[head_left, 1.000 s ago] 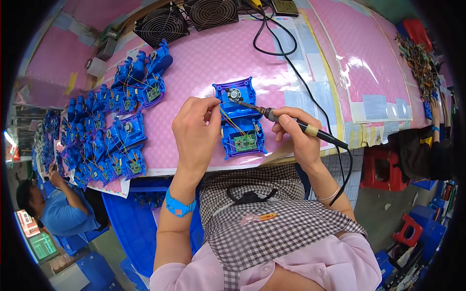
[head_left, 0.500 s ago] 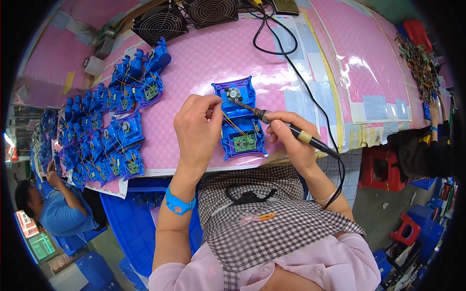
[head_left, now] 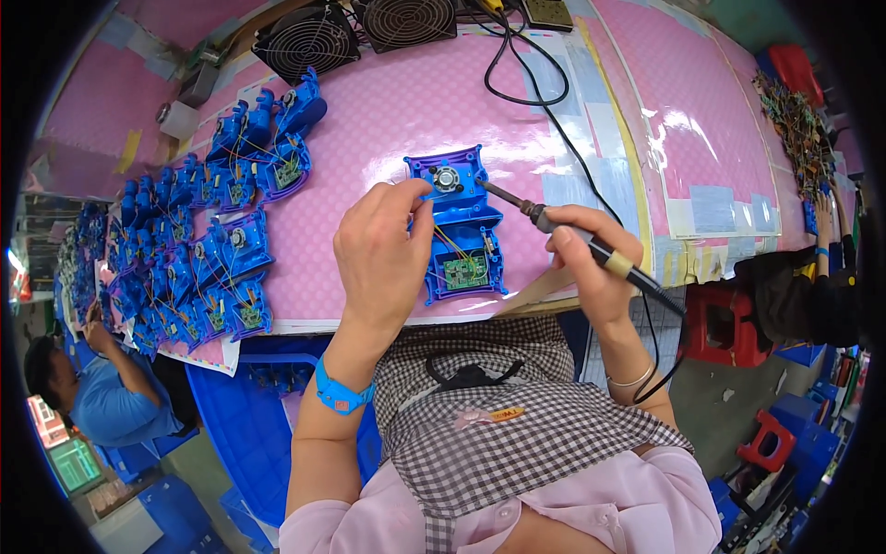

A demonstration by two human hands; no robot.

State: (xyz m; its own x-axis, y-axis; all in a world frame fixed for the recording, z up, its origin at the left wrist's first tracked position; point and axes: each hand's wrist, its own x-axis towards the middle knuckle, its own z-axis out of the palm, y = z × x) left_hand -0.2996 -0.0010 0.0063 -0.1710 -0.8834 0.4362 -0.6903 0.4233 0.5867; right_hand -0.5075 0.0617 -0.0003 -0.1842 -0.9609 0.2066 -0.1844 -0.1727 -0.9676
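A blue plastic housing in two halves lies in front of me; its far half (head_left: 469,198) bears a round silver-rimmed speaker (head_left: 447,179), and its near half holds a green circuit board (head_left: 464,270). Thin yellow wires (head_left: 448,240) run up from the board toward my left hand (head_left: 383,254). That hand's thumb and forefinger are pinched at the speaker's left edge, on what appears to be a wire, its end hidden by the fingers. My right hand (head_left: 595,258) grips a soldering iron (head_left: 540,217) like a pen. The iron's tip is at the far half's right edge, away from the speaker.
Rows of similar blue housings (head_left: 208,249) with wires and boards fill the table's left. Two black fans (head_left: 305,42) stand at the back. The iron's black cord (head_left: 591,157) crosses the right side. A blue crate (head_left: 249,434) sits below; co-workers are at both sides.
My right hand has drawn the soldering iron to the right, taking its tip off the speaker. My left hand has shifted slightly right, still pinched beside the speaker.
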